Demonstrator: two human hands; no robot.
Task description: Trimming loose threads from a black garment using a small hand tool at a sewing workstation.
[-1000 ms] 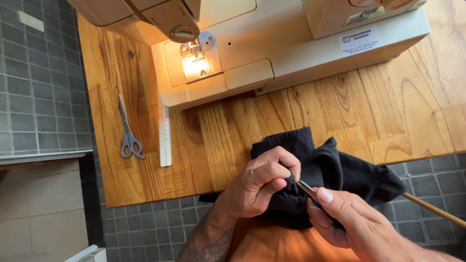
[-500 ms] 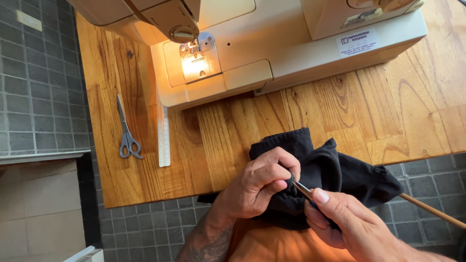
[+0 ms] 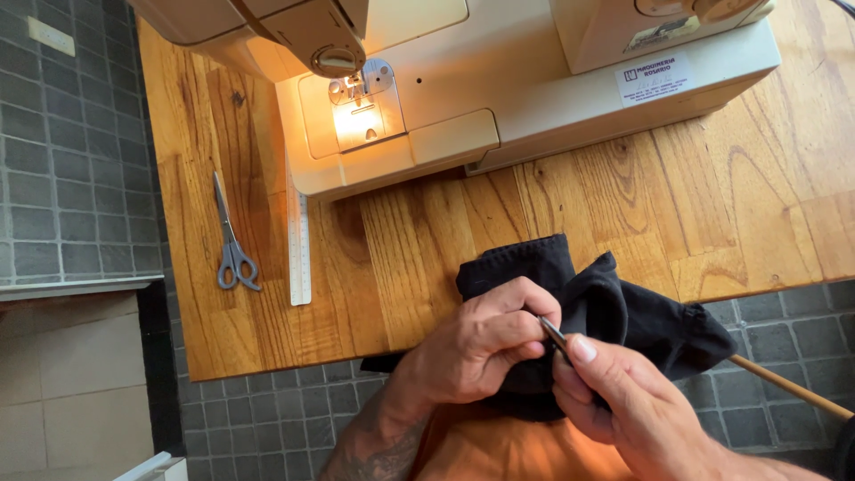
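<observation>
- Head view: the black cloth [image 3: 614, 312] hangs over the near edge of the wooden table [image 3: 677, 214], in front of the sewing machine [image 3: 499, 80].
- My left hand [image 3: 476, 343] pinches a fold of that cloth between thumb and fingers.
- My right hand [image 3: 628, 401] grips a thin metal tool [image 3: 554, 337], its tip touching the cloth at my left fingertips.
- Left of the machine's lit needle plate, a white ruler [image 3: 299, 240] lies beside grey scissors [image 3: 232, 240], well apart from the cloth.

We look steeply down from head height, close over our table [image 3: 623, 214], machine [image 3: 499, 98] at twelve o'clock.
</observation>
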